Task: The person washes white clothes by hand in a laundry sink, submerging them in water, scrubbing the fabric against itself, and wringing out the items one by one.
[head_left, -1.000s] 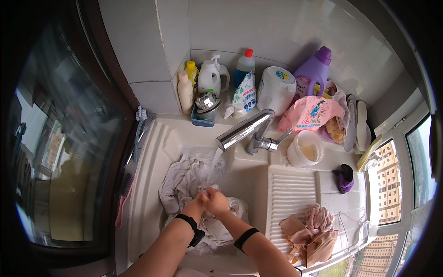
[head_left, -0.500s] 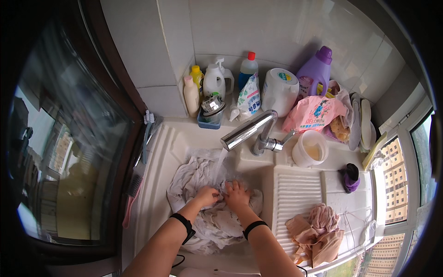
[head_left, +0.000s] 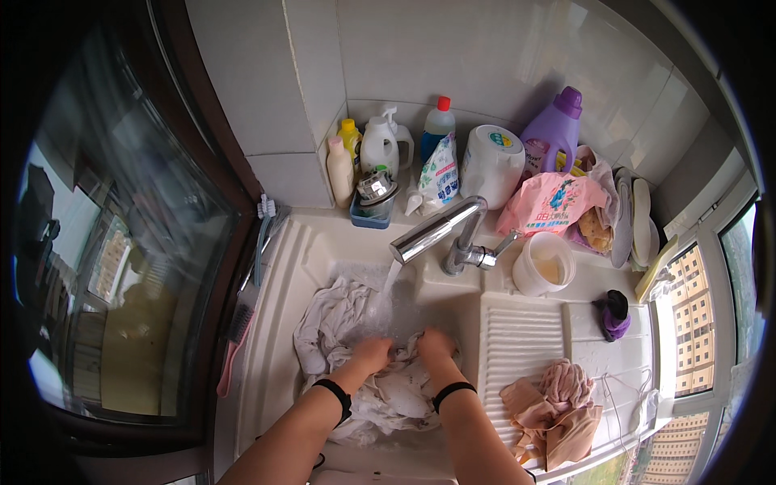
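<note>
We are in the middle of hand-washing a white garment point(head_left: 356, 347) that lies bunched in the sink basin point(head_left: 279, 323), under the stream of water point(head_left: 390, 284) from the chrome faucet point(head_left: 440, 230). Our left hand point(head_left: 370, 354) and right hand point(head_left: 434, 343) sit side by side on the wet cloth, both clenched on folds of it, so this looks like the scrubbing or kneading step. The next move, as we judge it, calls for shifting our grip to a fresh part of the fabric while keeping it under the stream.

To the right, a pinkish-beige garment point(head_left: 554, 408) lies on the ribbed draining board point(head_left: 517, 339). A white cup point(head_left: 543, 264) stands beside the faucet base, close to our right hand's path. Detergent bottles point(head_left: 380, 145) and a purple jug point(head_left: 554, 129) line the back wall, well clear. A pink brush point(head_left: 236, 335) rests on the left rim.
</note>
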